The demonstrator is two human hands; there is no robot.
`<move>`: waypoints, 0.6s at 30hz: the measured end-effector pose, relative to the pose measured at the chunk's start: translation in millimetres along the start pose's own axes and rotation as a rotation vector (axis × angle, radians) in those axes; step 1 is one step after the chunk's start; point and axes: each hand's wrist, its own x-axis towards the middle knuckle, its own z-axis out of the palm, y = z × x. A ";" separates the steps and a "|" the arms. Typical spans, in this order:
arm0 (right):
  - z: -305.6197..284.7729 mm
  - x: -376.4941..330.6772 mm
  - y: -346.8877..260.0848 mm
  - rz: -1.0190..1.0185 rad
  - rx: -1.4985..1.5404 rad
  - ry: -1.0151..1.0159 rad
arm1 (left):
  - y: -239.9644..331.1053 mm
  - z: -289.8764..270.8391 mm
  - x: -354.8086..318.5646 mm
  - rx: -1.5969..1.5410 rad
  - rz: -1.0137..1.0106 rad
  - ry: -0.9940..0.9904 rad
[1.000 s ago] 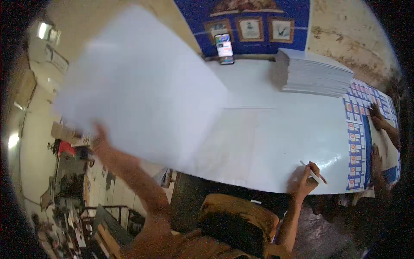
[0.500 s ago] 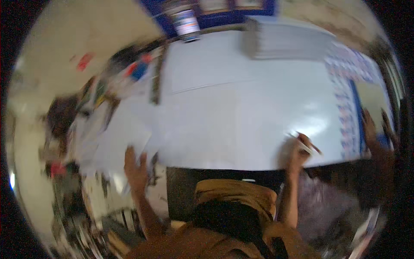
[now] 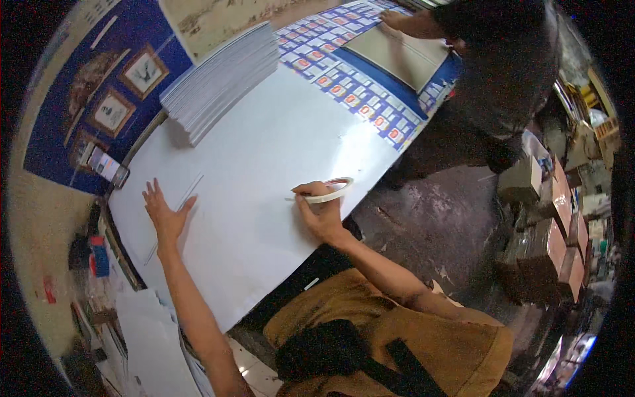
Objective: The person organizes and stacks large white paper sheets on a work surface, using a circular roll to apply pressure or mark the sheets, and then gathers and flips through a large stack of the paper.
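My left hand (image 3: 167, 213) is open, its fingers spread over the left part of a large white sheet (image 3: 248, 165) on the table. A thin straight edge runs across the sheet beside that hand. In my right hand (image 3: 323, 218) is a narrow roll of pale tape (image 3: 335, 194), tilted, with the fingers closed on its near side. A short pale end sticks out left of the fingertips. This hand is low over the sheet near the table's front edge; whether it touches the sheet I cannot tell.
A tall stack of white sheets (image 3: 225, 76) stands at the back. Beyond lie printed blue-and-white sheets (image 3: 370, 109) and a cream board (image 3: 397, 56), where another person's hand (image 3: 407, 25) rests. A phone (image 3: 106, 165) stands far left. Wrapped stacks (image 3: 542, 258) fill the right; papers (image 3: 149, 337) lie near left.
The view has turned to the right. My left hand has moved from the loose papers onto the large white sheet. The roll of tape, blurred before, now shows clearly in my right hand.
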 end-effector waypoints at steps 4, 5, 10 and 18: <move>-4.5 3.6 -3.4 -0.020 0.031 0.006 | -21.8 26.0 6.2 0.044 0.001 -0.263; -4.9 2.5 -4.2 -0.052 0.009 -0.001 | -19.9 26.1 7.5 -0.034 -0.028 -0.252; -7.6 3.9 -2.8 -0.045 -0.020 -0.029 | -6.0 19.3 11.0 -0.048 -0.004 -0.175; -6.4 3.9 -5.4 -0.027 -0.008 -0.017 | 19.9 -10.2 29.7 -0.107 -0.367 -0.397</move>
